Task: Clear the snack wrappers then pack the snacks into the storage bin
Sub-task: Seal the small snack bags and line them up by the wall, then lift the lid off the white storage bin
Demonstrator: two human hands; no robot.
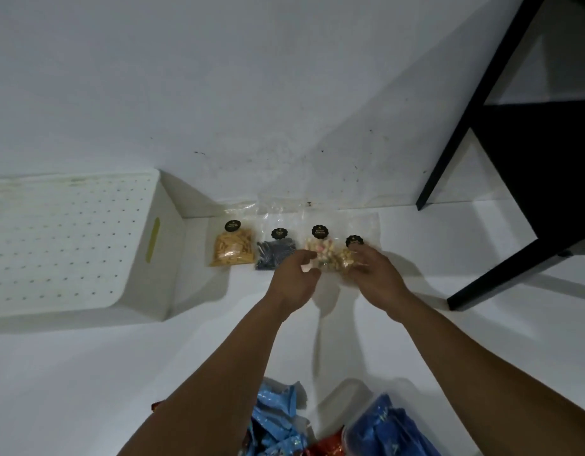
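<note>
While four clear snack bags are lying in a row on the white floor against the wall, the two on the right are being handled. The bag of pale pink and cream pieces [320, 250] is being touched at its lower left by the curled fingers of the left hand [296, 274]; whether it is truly being gripped cannot be told. The rightmost bag [348, 255], with its black label, is being covered by the right hand [371, 269], fingers bent over it, and the grip is blurred. The bag of orange sticks [233, 248] and the bag of dark pieces [274, 253] are lying untouched to the left. The white perforated storage bin [70, 241] is standing further left, near the orange bag. Blue and red wrappers [278, 419] are lying heaped at the bottom edge, beside a container of blue packets [383, 426]. A black chair [514, 159] is standing at the right
</note>
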